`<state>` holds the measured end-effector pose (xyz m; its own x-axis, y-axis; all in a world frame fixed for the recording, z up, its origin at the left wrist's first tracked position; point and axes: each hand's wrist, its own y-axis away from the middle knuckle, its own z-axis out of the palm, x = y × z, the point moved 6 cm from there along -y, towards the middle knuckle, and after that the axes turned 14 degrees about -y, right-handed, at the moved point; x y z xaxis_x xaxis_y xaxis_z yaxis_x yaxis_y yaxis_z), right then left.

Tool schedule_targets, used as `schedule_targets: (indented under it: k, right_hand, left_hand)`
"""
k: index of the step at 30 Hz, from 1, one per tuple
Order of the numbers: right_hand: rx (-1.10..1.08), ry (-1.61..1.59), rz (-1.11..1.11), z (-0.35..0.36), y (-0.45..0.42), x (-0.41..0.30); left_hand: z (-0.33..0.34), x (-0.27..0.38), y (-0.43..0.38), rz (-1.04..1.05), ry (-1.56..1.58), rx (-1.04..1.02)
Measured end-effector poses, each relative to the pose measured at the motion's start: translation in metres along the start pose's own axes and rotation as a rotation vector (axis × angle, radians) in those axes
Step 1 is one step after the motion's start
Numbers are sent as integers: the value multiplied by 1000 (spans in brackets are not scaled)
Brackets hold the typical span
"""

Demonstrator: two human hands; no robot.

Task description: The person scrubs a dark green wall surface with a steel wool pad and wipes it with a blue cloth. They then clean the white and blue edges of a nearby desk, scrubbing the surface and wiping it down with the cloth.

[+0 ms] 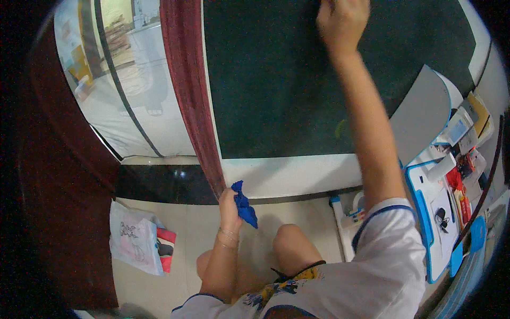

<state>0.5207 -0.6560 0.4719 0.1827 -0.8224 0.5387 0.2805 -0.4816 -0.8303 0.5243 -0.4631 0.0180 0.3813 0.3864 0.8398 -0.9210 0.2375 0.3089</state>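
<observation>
My left hand (228, 205) is closed around a crumpled blue cloth (245, 207), which hangs out past the thumb side. A thin bracelet circles that wrist. Just above this hand comes the lower end of a dark red curtain (187, 79). My right hand (346, 26) is raised high in front of a dark green chalkboard (271, 87), with the arm stretched across the board's right part. The top edge of the picture cuts off part of that hand, so its fingertips and anything in them are hidden. A faint yellow-green mark shows on the board beside the forearm.
A small desk with a blue rim (422, 211) stands at right, bearing a white cylinder, red items and papers. A grey panel (424, 107) rises behind it. On the tiled floor at left lies a white plastic bag (133, 239). A glass pane (139, 87) is at upper left.
</observation>
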Motion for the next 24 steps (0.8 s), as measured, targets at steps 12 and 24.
schedule_targets:
  k: [12,24]
  right_hand:
    - [50,-84,42,-2,-25,24]
    - [-1130,-539,-156,74,126,-147]
  left_hand:
    - [9,-21,-2,-62,33,-24]
    - [-1,-15,-3,-17,33,39]
